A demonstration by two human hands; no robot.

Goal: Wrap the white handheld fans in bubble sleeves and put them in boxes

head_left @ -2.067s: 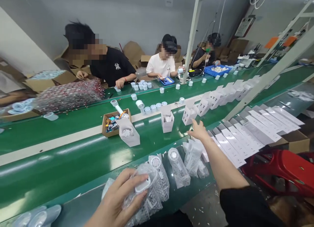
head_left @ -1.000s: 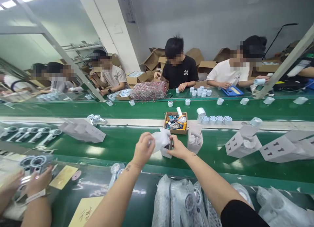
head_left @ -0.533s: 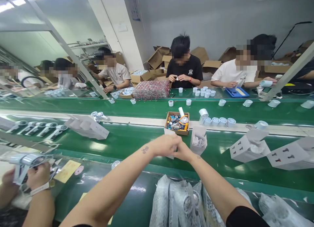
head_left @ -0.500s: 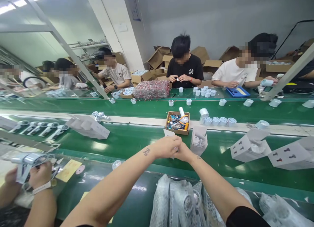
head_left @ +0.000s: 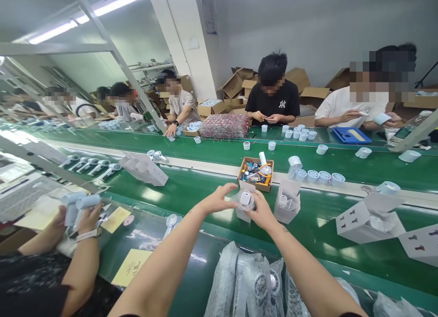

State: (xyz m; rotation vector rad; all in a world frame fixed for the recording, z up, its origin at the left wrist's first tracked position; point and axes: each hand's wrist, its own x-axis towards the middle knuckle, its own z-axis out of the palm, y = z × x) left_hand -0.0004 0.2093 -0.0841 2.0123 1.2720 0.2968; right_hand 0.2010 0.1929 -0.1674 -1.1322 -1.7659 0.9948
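In the middle of the head view, a small white box [head_left: 243, 215] stands on the green belt with its flap raised. At its top sits a white device in clear plastic [head_left: 245, 199]. My right hand [head_left: 262, 211] curls round the right side of this wrapped device, thumb in front. On the other side, my left hand [head_left: 219, 198] has its fingers spread, close to the wrapping; whether a fingertip touches it I cannot tell. Another open white box [head_left: 286, 206] with wrapped contents stands just right of my right hand.
Behind the hands is a carton of small parts [head_left: 256, 185]. Bubble-wrapped handheld fans [head_left: 236, 280] lie in front of me. Larger white boxes [head_left: 366, 223] stand at right. At left a co-worker's hands [head_left: 87, 219] hold light-blue fans [head_left: 77, 206]. Several people work across the belt.
My hands, earlier together over the small box, have parted; the left has drawn off leftward with fingers spreading. The wrapped device now shows between them. The view has shifted left.
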